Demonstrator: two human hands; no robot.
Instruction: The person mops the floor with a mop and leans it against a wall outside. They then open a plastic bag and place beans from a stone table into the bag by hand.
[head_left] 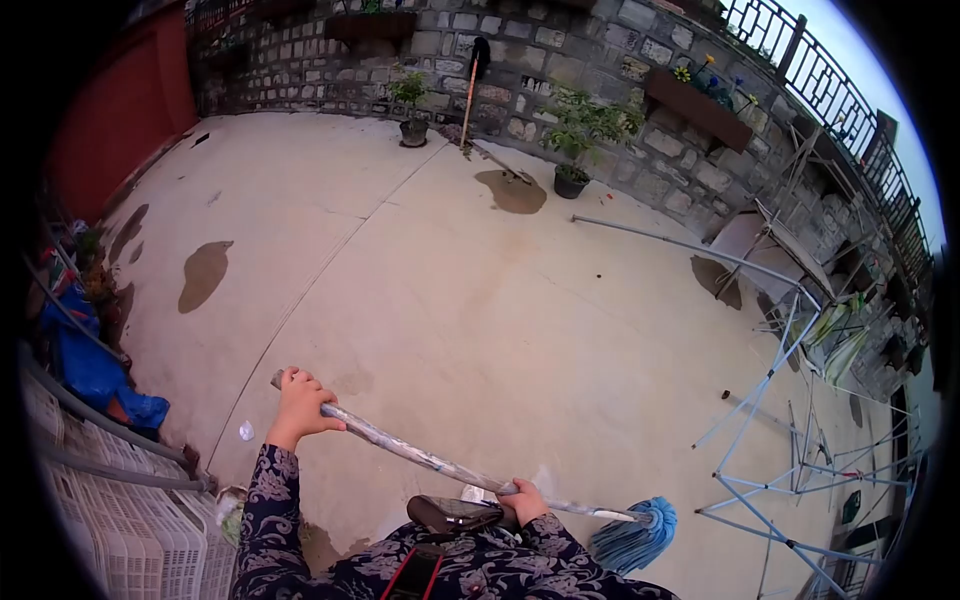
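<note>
While the left hand (302, 410) curls fingers (318, 394) round the handle (410, 447), the right hand (524, 502) clasps it nearer the mop head (635, 538).

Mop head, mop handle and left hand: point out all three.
Mop head (634, 538): head view, on the middle of its blue strands.
Mop handle (425, 459): head view, on the bare shaft between the hands.
Left hand (301, 405): head view, on the back of the hand.

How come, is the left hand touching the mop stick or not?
Touching: the head view shows the left hand gripping the mop stick near one end.
</note>
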